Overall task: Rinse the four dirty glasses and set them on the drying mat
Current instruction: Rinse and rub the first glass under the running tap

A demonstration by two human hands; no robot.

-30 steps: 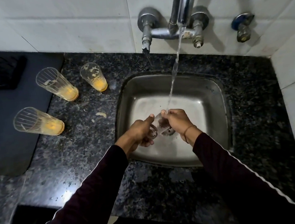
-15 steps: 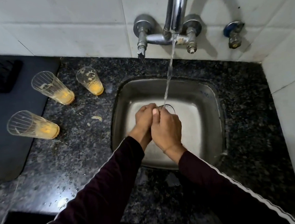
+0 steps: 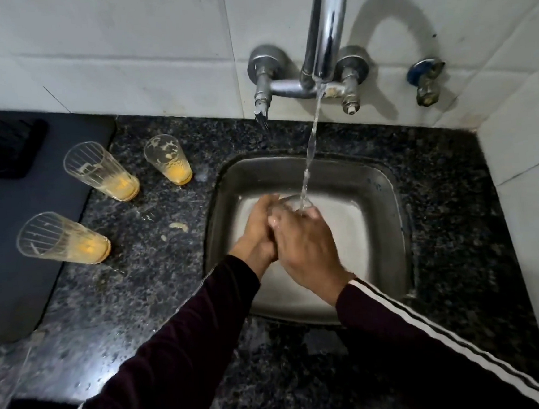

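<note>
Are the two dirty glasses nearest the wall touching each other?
Apart. The head view shows a strip of dark counter between the ribbed glass beside the mat and the smaller glass nearer the sink; their bases and rims do not meet.

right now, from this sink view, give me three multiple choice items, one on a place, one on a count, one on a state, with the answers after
1. Where is the glass being rinsed?
A. on the drying mat
B. over the sink, under the running water
C. on the counter by the wall

2. How many dirty glasses stand on the counter?
A. one
B. three
C. five

3. What is the state of the tap?
A. running
B. off
C. hidden by a cloth

Answers:
1 B: the left hand and right hand hold it above the sink, in the stream.
2 B: the back left glass, back right glass and front glass stand on the counter, each with orange residue.
3 A: water falls from the tap.
</note>
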